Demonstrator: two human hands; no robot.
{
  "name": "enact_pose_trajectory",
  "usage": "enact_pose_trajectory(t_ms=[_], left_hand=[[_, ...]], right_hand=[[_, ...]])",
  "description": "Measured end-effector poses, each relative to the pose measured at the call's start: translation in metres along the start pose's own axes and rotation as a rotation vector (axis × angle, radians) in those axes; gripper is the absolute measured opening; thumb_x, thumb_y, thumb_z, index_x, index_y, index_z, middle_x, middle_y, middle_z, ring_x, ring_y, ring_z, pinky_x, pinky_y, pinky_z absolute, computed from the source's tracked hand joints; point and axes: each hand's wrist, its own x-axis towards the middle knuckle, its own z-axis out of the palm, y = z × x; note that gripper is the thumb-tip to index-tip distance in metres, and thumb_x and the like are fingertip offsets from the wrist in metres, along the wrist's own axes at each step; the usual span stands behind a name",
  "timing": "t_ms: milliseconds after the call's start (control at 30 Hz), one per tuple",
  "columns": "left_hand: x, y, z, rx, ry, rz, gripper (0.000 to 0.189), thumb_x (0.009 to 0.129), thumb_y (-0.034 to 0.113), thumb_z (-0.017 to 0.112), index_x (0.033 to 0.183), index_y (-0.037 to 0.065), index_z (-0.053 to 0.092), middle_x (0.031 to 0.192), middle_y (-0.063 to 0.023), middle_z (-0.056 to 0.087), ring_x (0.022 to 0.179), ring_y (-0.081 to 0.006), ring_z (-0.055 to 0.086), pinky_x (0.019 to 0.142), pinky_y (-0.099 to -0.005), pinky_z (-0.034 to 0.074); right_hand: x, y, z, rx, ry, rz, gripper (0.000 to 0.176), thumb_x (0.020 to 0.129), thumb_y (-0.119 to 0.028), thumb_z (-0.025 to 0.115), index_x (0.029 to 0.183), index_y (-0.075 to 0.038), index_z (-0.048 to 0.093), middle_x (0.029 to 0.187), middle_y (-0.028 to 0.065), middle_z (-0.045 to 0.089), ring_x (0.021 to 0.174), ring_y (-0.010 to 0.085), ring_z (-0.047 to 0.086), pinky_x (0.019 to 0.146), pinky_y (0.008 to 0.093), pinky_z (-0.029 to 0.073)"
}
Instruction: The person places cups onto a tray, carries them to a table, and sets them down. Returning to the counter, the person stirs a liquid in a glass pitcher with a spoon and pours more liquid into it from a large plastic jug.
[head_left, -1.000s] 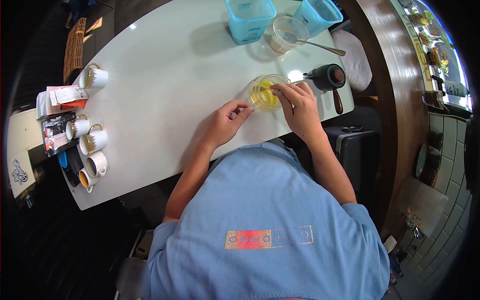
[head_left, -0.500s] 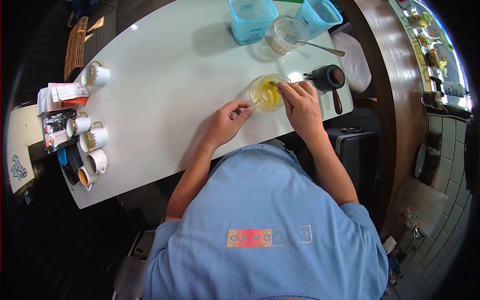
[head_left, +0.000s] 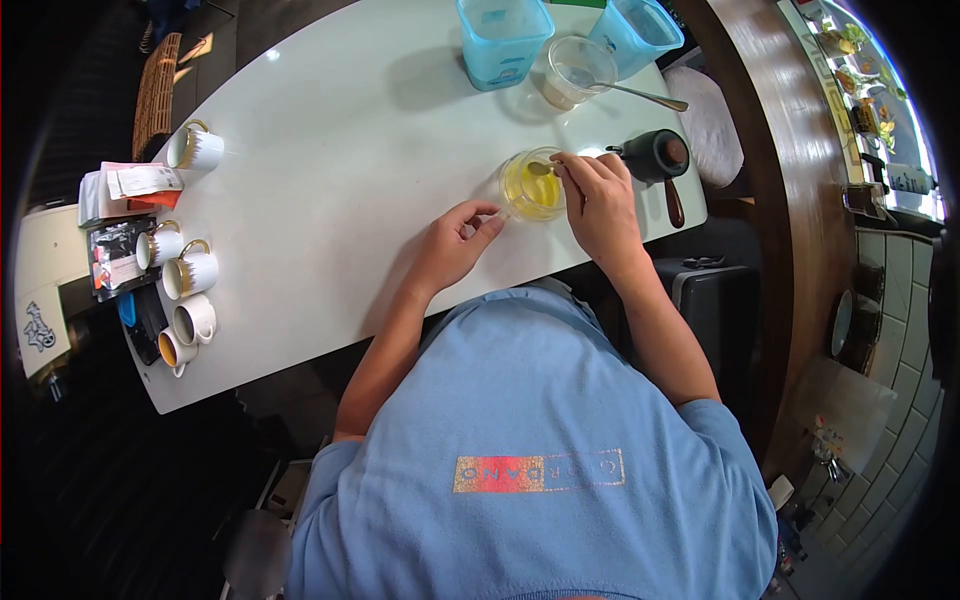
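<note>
Standing near the front edge of the glossy white counter [head_left: 330,190], the glass cup [head_left: 512,190] of yellow liquid [head_left: 541,191] has the left hand [head_left: 462,243] pinching its side with thumb and fingers, while the right hand [head_left: 602,205] grips a small spoon [head_left: 541,168] whose bowl shows over the liquid. A broad pale stretch runs from the cup to white mugs [head_left: 192,275] along the left edge; a black pot [head_left: 655,155], plastic cup [head_left: 554,88] and blue containers [head_left: 500,65] line the right end, with a wooden ledge [head_left: 775,110] and tiled wall [head_left: 902,272] beyond.
</note>
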Motion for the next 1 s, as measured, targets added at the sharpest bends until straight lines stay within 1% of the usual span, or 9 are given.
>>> enact_pose_trajectory(t_ms=[167, 233, 367, 433, 567, 667, 767, 933, 1000], left_hand=[[0.001, -0.004, 0.001, -0.039, -0.002, 0.006, 0.028, 0.09, 0.026, 0.059, 0.109, 0.005, 0.061, 0.087, -0.001, 0.062, 0.073, -0.0056, 0.05, 0.069, -0.0212, 0.043], [0.001, -0.003, -0.001, -0.038, -0.005, 0.01, 0.028, 0.09, 0.026, 0.06, 0.109, 0.005, 0.061, 0.087, -0.0009, 0.061, 0.073, -0.0054, 0.05, 0.069, -0.0209, 0.043], [0.001, 0.001, -0.003, -0.032, -0.004, -0.002, 0.027, 0.09, 0.025, 0.059, 0.108, 0.005, 0.061, 0.086, -0.0004, 0.061, 0.073, -0.0047, 0.05, 0.068, -0.0206, 0.043], [0.001, 0.001, -0.003, -0.03, -0.004, 0.005, 0.026, 0.091, 0.024, 0.059, 0.108, 0.005, 0.061, 0.086, -0.0003, 0.061, 0.073, -0.0046, 0.05, 0.069, -0.0205, 0.043], [0.003, -0.001, -0.003, -0.081, -0.011, 0.035, 0.025, 0.091, 0.023, 0.058, 0.109, 0.005, 0.061, 0.087, -0.0004, 0.062, 0.073, -0.0046, 0.051, 0.069, -0.0204, 0.043], [0.004, -0.002, -0.004, -0.074, -0.018, 0.01, 0.025, 0.091, 0.023, 0.058, 0.108, 0.005, 0.061, 0.087, -0.0003, 0.062, 0.073, -0.0044, 0.05, 0.069, -0.0203, 0.043], [0.002, 0.004, -0.005, -0.062, -0.001, 0.003, 0.024, 0.092, 0.022, 0.057, 0.107, 0.005, 0.061, 0.086, 0.0003, 0.062, 0.074, -0.0043, 0.05, 0.069, -0.0202, 0.042], [0.003, 0.001, -0.006, -0.086, -0.003, 0.008, 0.023, 0.092, 0.023, 0.057, 0.106, 0.005, 0.062, 0.086, 0.0003, 0.061, 0.074, -0.0046, 0.051, 0.069, -0.0203, 0.042], [0.003, 0.0, -0.006, -0.102, -0.002, 0.012, 0.023, 0.092, 0.023, 0.057, 0.106, 0.005, 0.062, 0.086, 0.0002, 0.061, 0.074, -0.0047, 0.051, 0.069, -0.0204, 0.042]], right_hand=[[0.0, 0.001, -0.001, -0.07, -0.008, -0.034, 0.012, 0.084, -0.01, 0.058, 0.093, -0.005, 0.063, 0.082, 0.007, 0.066, 0.074, 0.0265, 0.052, 0.073, 0.0358, 0.042], [-0.003, 0.0, -0.001, 0.101, -0.066, 0.064, 0.011, 0.084, -0.01, 0.057, 0.093, -0.006, 0.063, 0.081, 0.0063, 0.065, 0.073, 0.0267, 0.052, 0.074, 0.0372, 0.042], [-0.003, 0.001, -0.008, 0.114, -0.166, 0.07, 0.011, 0.084, -0.011, 0.057, 0.092, -0.006, 0.062, 0.085, 0.0065, 0.065, 0.075, 0.0267, 0.052, 0.074, 0.0383, 0.042], [-0.001, 0.001, -0.01, -0.044, -0.135, 0.003, 0.009, 0.085, -0.01, 0.056, 0.09, -0.006, 0.062, 0.089, 0.0074, 0.065, 0.077, 0.0266, 0.052, 0.075, 0.038, 0.042], [0.002, -0.002, -0.011, -0.1, -0.109, -0.033, 0.01, 0.085, -0.009, 0.055, 0.091, -0.006, 0.062, 0.09, 0.0077, 0.064, 0.08, 0.0263, 0.052, 0.077, 0.037, 0.041], [0.0, 0.001, -0.005, 0.038, -0.1, -0.032, 0.012, 0.085, -0.009, 0.055, 0.093, -0.006, 0.063, 0.087, 0.0073, 0.064, 0.08, 0.0261, 0.053, 0.078, 0.0364, 0.042], [-0.003, -0.001, -0.009, 0.176, -0.187, 0.027, 0.013, 0.084, -0.009, 0.056, 0.094, -0.006, 0.063, 0.086, 0.0069, 0.064, 0.081, 0.0258, 0.053, 0.078, 0.0358, 0.042], [0.0, -0.004, -0.015, -0.11, -0.183, -0.043, 0.012, 0.084, -0.009, 0.057, 0.094, -0.006, 0.063, 0.087, 0.0063, 0.064, 0.081, 0.0252, 0.053, 0.077, 0.0354, 0.041], [0.001, -0.002, -0.011, -0.103, -0.152, -0.06, 0.012, 0.084, -0.009, 0.057, 0.095, -0.006, 0.063, 0.088, 0.0061, 0.064, 0.081, 0.0251, 0.053, 0.077, 0.0354, 0.042]])
